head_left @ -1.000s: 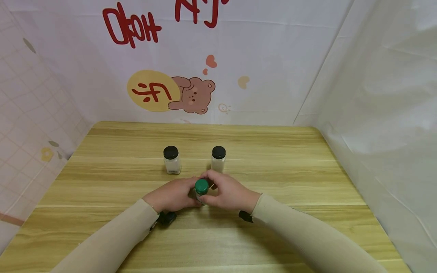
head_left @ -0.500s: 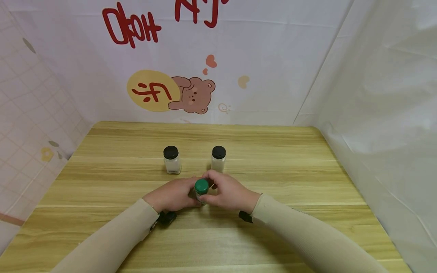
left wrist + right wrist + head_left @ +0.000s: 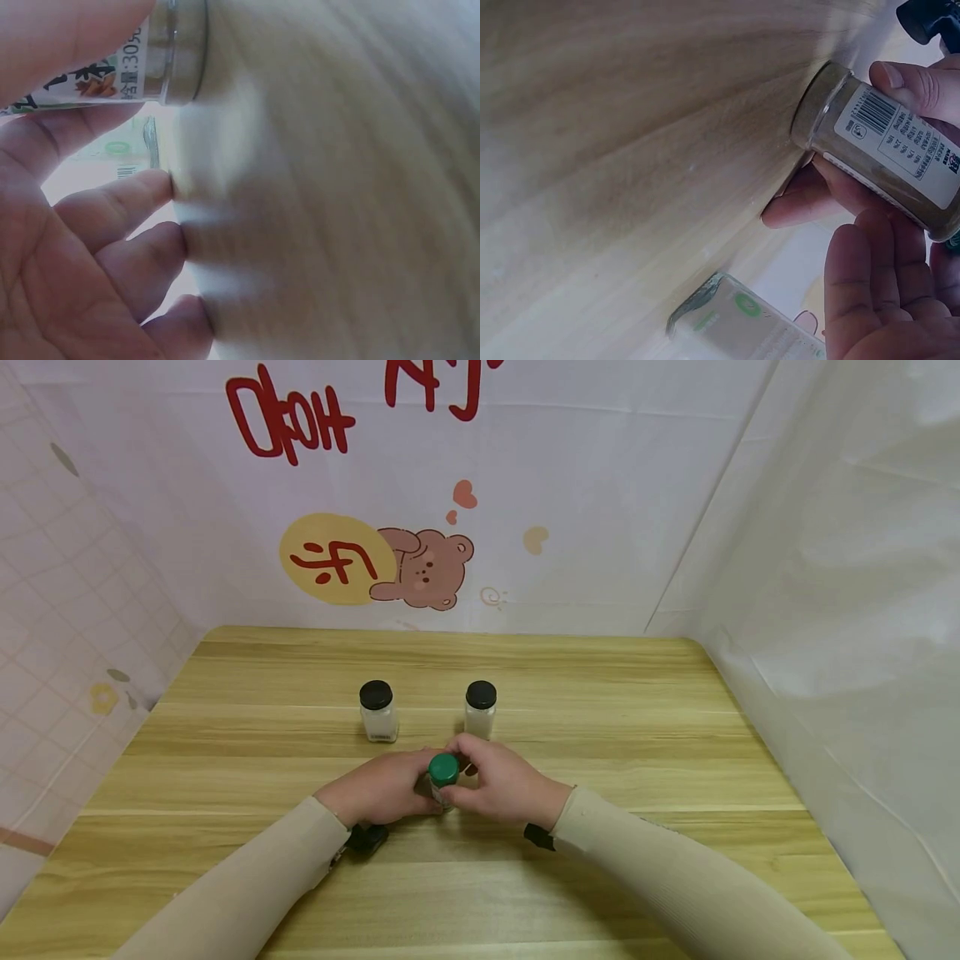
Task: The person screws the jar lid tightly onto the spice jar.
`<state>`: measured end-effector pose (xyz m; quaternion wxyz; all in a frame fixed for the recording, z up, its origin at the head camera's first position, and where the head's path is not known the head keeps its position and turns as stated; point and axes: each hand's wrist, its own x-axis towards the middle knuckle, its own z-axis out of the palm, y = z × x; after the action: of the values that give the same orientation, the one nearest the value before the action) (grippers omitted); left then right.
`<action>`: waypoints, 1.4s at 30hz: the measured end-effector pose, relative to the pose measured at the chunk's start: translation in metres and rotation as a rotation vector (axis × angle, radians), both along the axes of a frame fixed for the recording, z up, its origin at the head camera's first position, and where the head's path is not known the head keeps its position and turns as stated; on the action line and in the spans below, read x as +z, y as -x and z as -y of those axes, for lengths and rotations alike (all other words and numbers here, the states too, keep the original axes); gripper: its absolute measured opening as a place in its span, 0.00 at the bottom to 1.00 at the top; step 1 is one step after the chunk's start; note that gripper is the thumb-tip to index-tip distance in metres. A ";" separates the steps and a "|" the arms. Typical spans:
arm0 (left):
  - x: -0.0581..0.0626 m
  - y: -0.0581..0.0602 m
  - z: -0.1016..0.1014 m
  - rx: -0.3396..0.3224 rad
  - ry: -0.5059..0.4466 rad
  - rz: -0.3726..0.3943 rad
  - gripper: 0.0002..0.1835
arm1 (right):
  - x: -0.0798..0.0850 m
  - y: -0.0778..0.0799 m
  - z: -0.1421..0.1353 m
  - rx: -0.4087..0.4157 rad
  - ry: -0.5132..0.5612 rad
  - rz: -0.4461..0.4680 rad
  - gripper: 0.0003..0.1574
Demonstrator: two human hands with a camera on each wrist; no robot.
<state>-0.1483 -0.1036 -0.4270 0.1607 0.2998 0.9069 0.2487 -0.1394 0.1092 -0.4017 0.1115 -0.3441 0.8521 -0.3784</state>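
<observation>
A spice jar [image 3: 444, 770] with a green cap stands upright between both hands, its base right at the table surface. My left hand [image 3: 378, 789] grips its lower body from the left; in the left wrist view the thumb crosses the printed label [image 3: 105, 84], and the other fingers reach down to the wood. From the right, my right hand [image 3: 510, 783] curls round the top, thumb in front and forefinger behind the cap. Brown powder fills the jar [image 3: 900, 150] in the right wrist view, where a barcode label faces the camera.
Two clear jars with black caps stand behind the hands, one on the left [image 3: 379, 718] and one on the right [image 3: 479, 717]. The wooden table [image 3: 600, 693] meets white printed sheeting [image 3: 585, 468] at its back and sides. Black devices [image 3: 367, 841] sit under the wrists.
Over the last second the right forefinger has shifted slightly to the right behind the green cap. The jar and the left hand stay in place.
</observation>
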 end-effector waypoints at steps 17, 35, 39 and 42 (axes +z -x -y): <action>0.001 -0.001 0.000 0.003 0.002 0.001 0.29 | -0.003 0.000 -0.001 0.007 0.000 -0.022 0.18; 0.004 -0.002 -0.001 0.009 0.011 -0.002 0.30 | -0.003 0.001 -0.001 0.013 -0.005 -0.029 0.16; 0.005 -0.003 -0.001 0.006 0.013 -0.004 0.29 | -0.003 0.001 -0.001 0.017 -0.005 -0.035 0.19; 0.005 -0.003 -0.001 0.007 0.016 -0.002 0.30 | -0.002 0.001 -0.001 0.033 0.002 -0.044 0.19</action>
<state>-0.1456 -0.1025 -0.4223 0.1614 0.2953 0.9101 0.2417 -0.1403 0.1099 -0.4038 0.0987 -0.3665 0.8482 -0.3695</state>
